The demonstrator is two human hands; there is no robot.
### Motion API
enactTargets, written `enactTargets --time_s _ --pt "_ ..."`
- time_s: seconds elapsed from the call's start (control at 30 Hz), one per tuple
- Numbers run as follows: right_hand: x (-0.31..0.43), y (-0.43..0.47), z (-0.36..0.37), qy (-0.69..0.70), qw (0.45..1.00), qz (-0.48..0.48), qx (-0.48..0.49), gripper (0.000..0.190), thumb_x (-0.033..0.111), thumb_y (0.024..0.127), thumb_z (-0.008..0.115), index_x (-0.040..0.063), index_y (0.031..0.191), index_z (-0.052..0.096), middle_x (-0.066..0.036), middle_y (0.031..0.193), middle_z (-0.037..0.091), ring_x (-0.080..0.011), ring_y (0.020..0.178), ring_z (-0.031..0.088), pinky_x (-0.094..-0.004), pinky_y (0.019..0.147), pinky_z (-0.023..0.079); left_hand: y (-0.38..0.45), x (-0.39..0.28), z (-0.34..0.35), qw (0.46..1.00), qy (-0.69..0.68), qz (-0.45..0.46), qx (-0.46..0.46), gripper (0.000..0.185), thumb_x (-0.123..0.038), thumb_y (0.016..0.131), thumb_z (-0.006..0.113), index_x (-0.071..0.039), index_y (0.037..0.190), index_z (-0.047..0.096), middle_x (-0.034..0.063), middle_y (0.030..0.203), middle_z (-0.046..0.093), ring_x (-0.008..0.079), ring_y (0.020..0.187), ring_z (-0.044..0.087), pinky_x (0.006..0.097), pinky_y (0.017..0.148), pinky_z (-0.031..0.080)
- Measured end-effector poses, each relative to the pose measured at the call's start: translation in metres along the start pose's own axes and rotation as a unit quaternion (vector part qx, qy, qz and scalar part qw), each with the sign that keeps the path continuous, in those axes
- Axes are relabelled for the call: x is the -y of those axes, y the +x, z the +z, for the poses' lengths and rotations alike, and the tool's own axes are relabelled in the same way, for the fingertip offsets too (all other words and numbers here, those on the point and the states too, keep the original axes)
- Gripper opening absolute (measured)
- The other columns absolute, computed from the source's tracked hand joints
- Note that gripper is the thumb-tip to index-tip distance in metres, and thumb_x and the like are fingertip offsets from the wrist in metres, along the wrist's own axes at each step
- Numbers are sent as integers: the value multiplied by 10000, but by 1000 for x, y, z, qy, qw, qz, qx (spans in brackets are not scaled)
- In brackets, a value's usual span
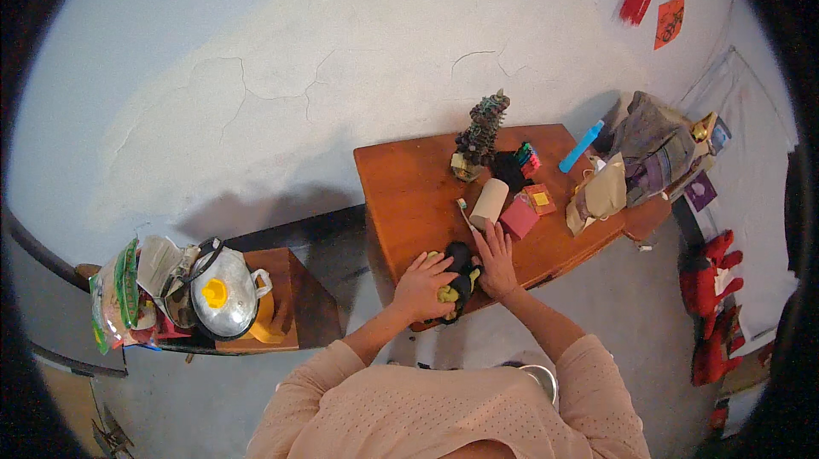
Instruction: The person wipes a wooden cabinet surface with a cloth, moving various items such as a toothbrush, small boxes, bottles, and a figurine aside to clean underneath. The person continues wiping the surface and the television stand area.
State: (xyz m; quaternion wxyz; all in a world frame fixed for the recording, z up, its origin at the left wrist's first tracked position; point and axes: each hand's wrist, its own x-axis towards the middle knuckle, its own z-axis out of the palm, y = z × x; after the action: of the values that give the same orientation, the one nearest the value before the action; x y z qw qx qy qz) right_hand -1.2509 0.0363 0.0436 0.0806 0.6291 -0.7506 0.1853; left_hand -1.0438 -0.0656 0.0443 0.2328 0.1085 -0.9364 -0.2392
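Note:
A black and yellow-green soft bundle, perhaps cloth or gloves, lies at the near edge of the wooden table. My left hand rests on its left side with the fingers spread. Along its right side is my right hand, fingers extended and pointing away from me, some of them near a toothbrush and a beige cylinder. Whether the right hand grips part of the bundle cannot be told. A pink box and an orange-red box stand just beyond the right hand.
Farther back are a dark spiky plant-like ornament, several colored pens and a blue tube. A paper bag and a grey bag occupy the table's right end. At left, a metal lid sits on a wooden cabinet.

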Motion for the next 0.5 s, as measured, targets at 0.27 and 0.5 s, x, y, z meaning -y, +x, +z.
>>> enactTargets --time_s 0.27,0.5 --pt "1 48 -29 73 989 -4 -128 711 121 850 627 44 1470 288 -210 1508 311 -458 1414 215 -586 1135 179 -2 3 0 1000 -1 -2 -16 531 -376 653 732 -144 1129 693 127 1373 539 289 1336 434 477 1166 231" --pt "-30 174 -76 228 940 159 -199 957 409 751 772 -25 1452 287 -290 1402 414 -430 1325 380 -498 1098 306 2 0 -8 1000 -8 2 -4 544 -374 647 746 -141 1135 683 132 1381 528 312 1330 435 491 1162 229"
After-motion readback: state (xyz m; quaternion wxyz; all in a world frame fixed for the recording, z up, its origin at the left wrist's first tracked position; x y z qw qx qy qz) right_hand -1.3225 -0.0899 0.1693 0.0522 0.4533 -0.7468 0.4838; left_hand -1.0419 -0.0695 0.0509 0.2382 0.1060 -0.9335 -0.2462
